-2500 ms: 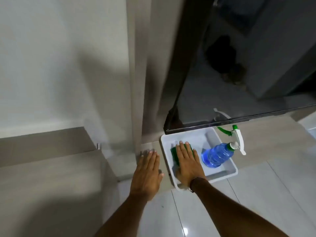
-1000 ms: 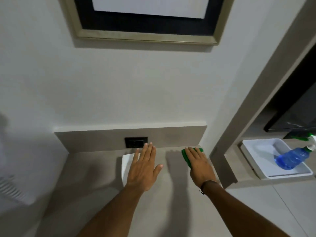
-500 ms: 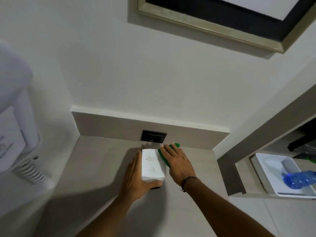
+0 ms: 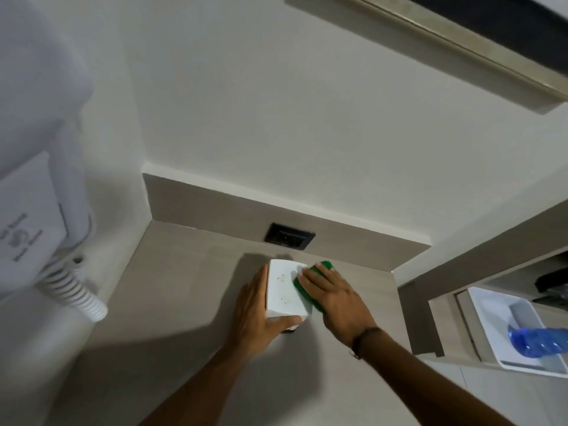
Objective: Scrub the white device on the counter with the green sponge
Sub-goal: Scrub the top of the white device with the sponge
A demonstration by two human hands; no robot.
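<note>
Off to the right of the white device (image 4: 284,289), on a lower ledge, a white tray (image 4: 488,321) holds a blue bottle (image 4: 538,341) lying on its side; only the bottle's body shows before the picture edge cuts it off. The rest of the tray floor looks bare.

Now the hands. The left hand (image 4: 256,315) is cupped along the device's left side, palm against that wall, fingers mostly straight and together, thumb hooked across the near bottom edge. So it is loosely wrapped round the box, bracing it rather than gripping hard. The right hand (image 4: 335,298) lies flat and spread, fingers extended, pressing the green sponge (image 4: 310,284) down onto the device's right edge. The sponge sits half on the device's top face, half hanging off its right side, with a green corner poking out past the fingertips toward the wall. A dark band (image 4: 364,336) circles the right wrist.

The device itself stands on the desk (image 4: 184,302), near the back, just in front of a dark wall socket (image 4: 289,240). Small brownish specks dot its top face. Well to the device's left, a white wall unit (image 4: 33,186) hangs with a coiled cord (image 4: 73,290) trailing below it.
</note>
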